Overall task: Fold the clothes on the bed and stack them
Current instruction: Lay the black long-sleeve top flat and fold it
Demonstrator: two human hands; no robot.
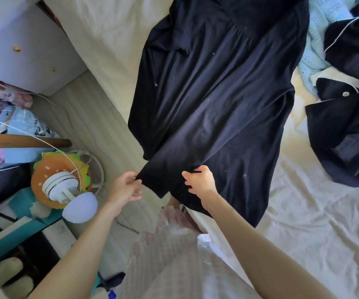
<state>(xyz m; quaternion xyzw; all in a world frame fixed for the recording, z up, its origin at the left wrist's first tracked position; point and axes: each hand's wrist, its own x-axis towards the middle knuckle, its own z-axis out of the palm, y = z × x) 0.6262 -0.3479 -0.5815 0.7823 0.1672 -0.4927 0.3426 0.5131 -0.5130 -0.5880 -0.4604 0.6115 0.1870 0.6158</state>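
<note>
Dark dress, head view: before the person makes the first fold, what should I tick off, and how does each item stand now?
1. Left hand has the hem corner: ok, its fingers pinch the near left corner of the dark dress.
2. Right hand has the hem: ok, it grips a bunch of fabric further right along the same edge.
3. Dress lies flat on the bed: not ok, long wrinkles run down it and the left edge hangs over the bed side.
4. Sleeves laid out: cannot tell, the top of the dress runs out of view.
5. Room to fold: ok on the near right; the navy piped garment and light blue knit lie heaped at the far right.
</note>
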